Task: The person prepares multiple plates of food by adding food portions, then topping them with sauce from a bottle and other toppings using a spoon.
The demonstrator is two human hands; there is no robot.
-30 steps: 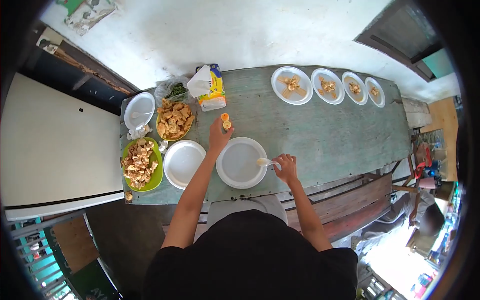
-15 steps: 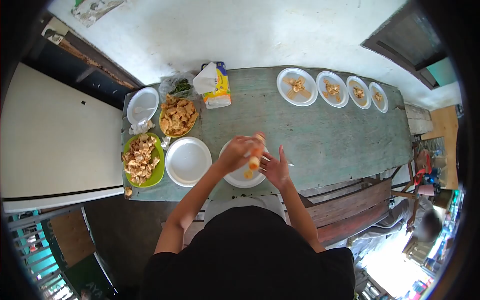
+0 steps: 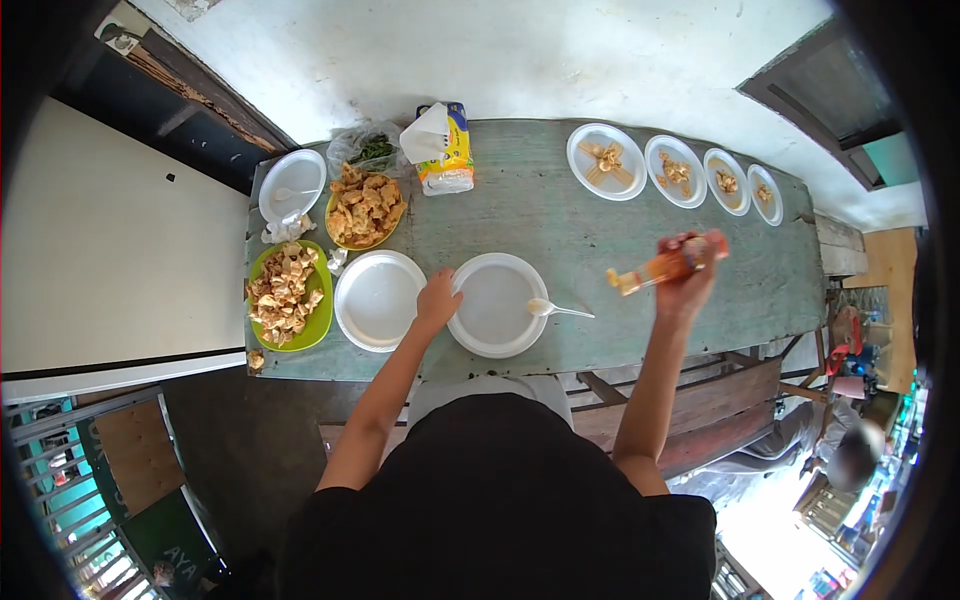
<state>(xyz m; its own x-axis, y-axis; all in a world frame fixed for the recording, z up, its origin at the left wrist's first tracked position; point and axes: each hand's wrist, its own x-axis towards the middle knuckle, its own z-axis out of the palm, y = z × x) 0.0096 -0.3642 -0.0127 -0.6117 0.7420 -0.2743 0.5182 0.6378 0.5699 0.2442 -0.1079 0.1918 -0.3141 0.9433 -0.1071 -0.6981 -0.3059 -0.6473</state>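
scuffed matt table (image 3: 560, 240), smooth plate (image 3: 496, 302); crinkled plastic bag (image 3: 344, 144)

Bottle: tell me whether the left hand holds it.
No, the right hand holds the bottle, while the left hand touches a white plate.

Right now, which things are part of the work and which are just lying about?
In use, it seems: bottle in the right hand; plate by the left hand; spoon across that plate's rim; fried pieces.
Probably lying about: tissue pack; crumpled scrap.
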